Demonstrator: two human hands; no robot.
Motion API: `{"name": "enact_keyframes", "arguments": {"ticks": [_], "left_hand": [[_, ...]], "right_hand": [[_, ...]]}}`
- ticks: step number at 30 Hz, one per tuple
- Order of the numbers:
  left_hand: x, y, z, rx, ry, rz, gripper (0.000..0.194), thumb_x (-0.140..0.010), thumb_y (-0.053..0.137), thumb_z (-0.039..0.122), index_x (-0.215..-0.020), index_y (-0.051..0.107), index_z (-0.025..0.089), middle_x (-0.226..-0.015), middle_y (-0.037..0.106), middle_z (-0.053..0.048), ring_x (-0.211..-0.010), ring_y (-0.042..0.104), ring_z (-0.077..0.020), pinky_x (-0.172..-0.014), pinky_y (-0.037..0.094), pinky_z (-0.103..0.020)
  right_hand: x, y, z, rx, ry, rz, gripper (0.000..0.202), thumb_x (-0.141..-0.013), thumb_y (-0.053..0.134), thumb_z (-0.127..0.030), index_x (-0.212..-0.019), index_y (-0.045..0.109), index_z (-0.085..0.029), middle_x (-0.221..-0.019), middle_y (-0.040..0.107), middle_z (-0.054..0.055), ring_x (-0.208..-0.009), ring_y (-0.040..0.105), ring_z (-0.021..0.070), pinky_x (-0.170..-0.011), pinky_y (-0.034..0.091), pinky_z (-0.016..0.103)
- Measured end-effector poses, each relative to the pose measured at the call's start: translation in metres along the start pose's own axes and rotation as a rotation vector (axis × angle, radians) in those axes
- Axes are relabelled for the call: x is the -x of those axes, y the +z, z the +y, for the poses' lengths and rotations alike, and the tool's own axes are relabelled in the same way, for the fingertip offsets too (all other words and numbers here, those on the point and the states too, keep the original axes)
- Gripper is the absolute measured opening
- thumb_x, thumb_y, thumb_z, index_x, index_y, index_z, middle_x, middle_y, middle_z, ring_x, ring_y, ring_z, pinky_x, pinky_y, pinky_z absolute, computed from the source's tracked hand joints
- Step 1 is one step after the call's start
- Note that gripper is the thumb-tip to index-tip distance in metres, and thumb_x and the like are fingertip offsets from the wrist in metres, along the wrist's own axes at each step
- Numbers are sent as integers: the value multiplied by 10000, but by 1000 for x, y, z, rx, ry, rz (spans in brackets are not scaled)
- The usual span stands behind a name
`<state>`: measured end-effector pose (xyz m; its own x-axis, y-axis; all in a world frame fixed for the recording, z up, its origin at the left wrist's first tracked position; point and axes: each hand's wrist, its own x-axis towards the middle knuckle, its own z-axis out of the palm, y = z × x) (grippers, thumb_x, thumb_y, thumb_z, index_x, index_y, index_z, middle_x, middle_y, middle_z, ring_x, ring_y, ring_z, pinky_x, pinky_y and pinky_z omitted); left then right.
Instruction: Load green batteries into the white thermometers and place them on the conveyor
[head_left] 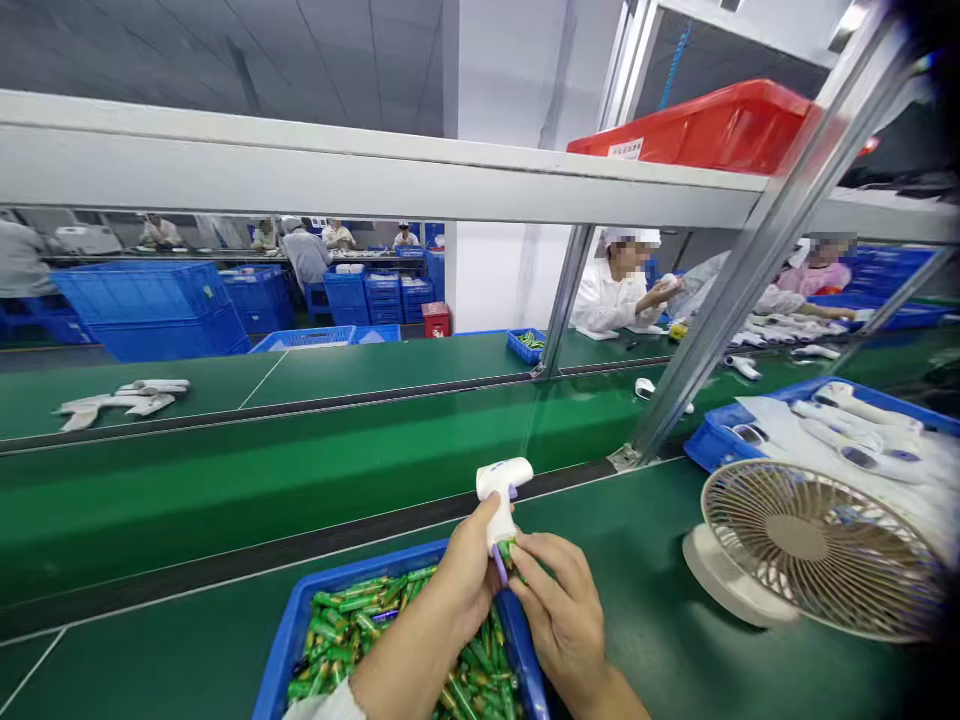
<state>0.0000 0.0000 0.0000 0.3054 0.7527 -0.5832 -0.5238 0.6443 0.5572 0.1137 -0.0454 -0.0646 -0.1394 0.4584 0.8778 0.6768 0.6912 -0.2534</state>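
Note:
A white infrared thermometer (pixel 501 478) with a purple trigger is gripped by its handle in my left hand (pixel 469 570). Its head points up and a purple cover piece (pixel 499 565) sticks out at the lower end of the handle. My right hand (pixel 561 600) pinches a green battery (pixel 506 552) at that lower end; how far the battery sits inside is hidden by the fingers. Below both hands stands a blue bin (pixel 281 640) full of loose green batteries (pixel 334 640), partly covered by my left forearm.
To the right are a beige fan (pixel 799 535) and a blue tray (pixel 709 435) of white thermometers. A green conveyor belt (pixel 420 440) runs ahead, with white casings (pixel 124 400) across it. A metal post (pixel 757 250) rises to a shelf bearing a red bin (pixel 712 130). Co-workers sit beyond.

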Motion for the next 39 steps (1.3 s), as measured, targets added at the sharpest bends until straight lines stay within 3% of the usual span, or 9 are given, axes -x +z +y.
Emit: {"name": "enact_keyframes", "arguments": {"ticks": [4, 7, 14, 19, 23, 26, 29, 34, 39], "left_hand": [[-2, 0, -7, -17, -52, -15, 242, -893, 536, 344, -803, 574, 122, -542, 489, 17, -388, 401, -70, -380, 260, -186], [-2, 0, -10, -45, -91, -48, 316, -911, 494, 386, -724, 542, 135, -480, 435, 29, -347, 327, -65, -367, 235, -190], [3, 3, -11, 24, -62, -9, 249, -916, 501, 299, -759, 554, 114, -543, 467, 13, -407, 397, -63, -402, 302, -172], [7, 6, -16, 71, -17, -92, 286, -932, 448, 312, -733, 526, 122, -462, 341, 57, -342, 240, -33, -359, 158, -157], [10, 10, -20, 104, 22, -27, 264, -938, 438, 339, -798, 519, 131, -470, 340, 69, -333, 211, -23, -352, 122, -145], [7, 10, -11, 75, 61, -52, 274, -926, 483, 372, -801, 520, 130, -477, 341, 76, -329, 194, -15, -338, 119, -141], [-6, -2, 15, 46, 140, -66, 237, -900, 560, 331, -832, 543, 105, -543, 442, 44, -328, 198, 0, -313, 131, -137], [-37, -49, 68, 167, 302, 155, 91, -898, 539, 115, -983, 534, 85, -761, 589, -51, -370, 368, -5, -323, 306, -117], [-56, -78, 82, 238, 444, 267, 372, -911, 404, 22, -1256, 437, 156, -1024, 606, -113, -756, 662, -127, -678, 580, -244]], "right_hand": [[2, 2, 0, 4, 118, -62, 450, -1000, 392, -328, -1435, 409, -217, -1321, 501, 139, -1188, 489, 281, -925, 464, 443], [3, 4, -3, -93, 167, -65, 714, -933, 355, -617, -1480, 309, -159, -1383, 444, 190, -1233, 462, 337, -940, 463, 499], [0, 10, -7, -372, 389, 93, 247, -922, 523, -132, -1094, 630, -272, -1128, 648, 63, -1107, 583, 221, -938, 486, 407], [0, 14, -6, -665, 577, 157, 170, -893, 584, -160, -950, 683, -286, -1131, 675, 54, -1120, 602, 227, -954, 484, 420], [2, 16, -4, -798, 643, 150, 118, -869, 636, -198, -902, 703, -290, -1139, 687, 53, -1154, 594, 239, -968, 479, 424], [6, 19, -2, -750, 716, 105, 195, -885, 617, -268, -1064, 693, -286, -1272, 622, 79, -1207, 553, 265, -991, 463, 449], [10, 24, 0, -611, 784, 74, 392, -903, 577, -356, -1282, 581, -256, -1321, 575, 115, -1153, 575, 272, -908, 512, 420], [13, 29, 2, -477, 916, 40, 416, -910, 551, -421, -1278, 570, -228, -1141, 649, 113, -952, 631, 224, -770, 541, 335], [17, 32, 7, -502, 922, 15, 444, -896, 561, -451, -1262, 573, -200, -1066, 656, 115, -881, 632, 210, -727, 545, 311]]}}
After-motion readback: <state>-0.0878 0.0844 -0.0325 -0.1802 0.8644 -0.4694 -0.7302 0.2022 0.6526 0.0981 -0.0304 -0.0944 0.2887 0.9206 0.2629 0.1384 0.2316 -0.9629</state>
